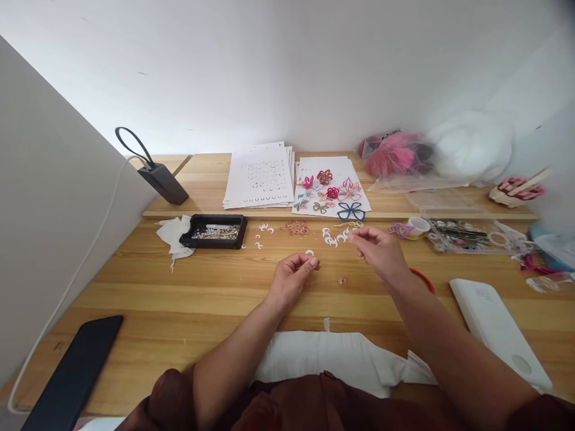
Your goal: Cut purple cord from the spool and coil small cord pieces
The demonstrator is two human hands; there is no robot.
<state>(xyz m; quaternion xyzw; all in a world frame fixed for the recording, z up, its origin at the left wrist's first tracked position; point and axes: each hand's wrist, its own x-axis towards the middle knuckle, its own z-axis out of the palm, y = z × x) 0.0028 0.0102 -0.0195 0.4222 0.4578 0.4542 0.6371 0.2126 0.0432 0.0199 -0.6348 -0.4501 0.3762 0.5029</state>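
Observation:
My left hand (pixel 291 278) is closed in a pinch over the middle of the wooden table, with a small white crescent (pixel 309 253) at its fingertips. To its right and farther back, my right hand (pixel 377 248) is also pinched, beside a group of white crescent pieces (pixel 331 237); what its fingertips hold is too small to make out. Copper-coloured pieces (pixel 298 227) lie behind my left hand. More white crescents (pixel 266 228) are scattered to the left. A tiny shiny piece (pixel 342 281) rests between and below the hands.
A black tray (pixel 214 244) of beads stands left. Behind are paper sheets (pixel 233 179) and wire flowers and butterflies (pixel 332 193). At right are a clear parts box (pixel 467 248), a tape roll (pixel 418 227) and a white device (pixel 498 332). A black phone (pixel 76 371) lies front left.

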